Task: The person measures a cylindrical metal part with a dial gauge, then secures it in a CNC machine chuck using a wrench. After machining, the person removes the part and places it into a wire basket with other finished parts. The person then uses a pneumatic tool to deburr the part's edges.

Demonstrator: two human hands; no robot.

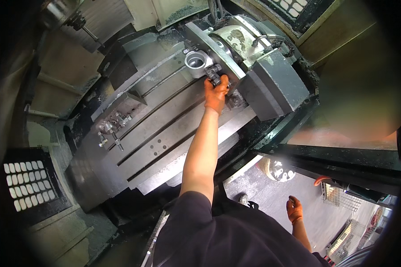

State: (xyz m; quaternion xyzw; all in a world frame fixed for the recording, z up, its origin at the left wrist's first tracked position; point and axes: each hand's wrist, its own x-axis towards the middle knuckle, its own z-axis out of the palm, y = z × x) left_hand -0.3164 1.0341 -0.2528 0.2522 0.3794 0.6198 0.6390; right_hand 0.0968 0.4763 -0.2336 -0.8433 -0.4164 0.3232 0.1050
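Observation:
My left hand (216, 94), in an orange glove, reaches across the machine table and is closed round a dark clamp fitting (214, 74). That fitting sits against a grey metal part with a round bore (197, 63), mounted on the long fixture plate (218, 51). Its exact contact with my fingers is partly hidden by the glove. Lower right, outside the machine, my right hand (294, 210), also in an orange glove, hangs with its fingers curled in. Something small and dark shows at its fingertips, too small to name.
The slotted machine table (165, 129) carries a block with valve-like fittings (113, 127) on its left. A dark housing (274, 84) stands right of the fixture. A spindle with a tool (82, 26) hangs upper left. Outside are a round container (278, 170) and wire baskets (338, 196).

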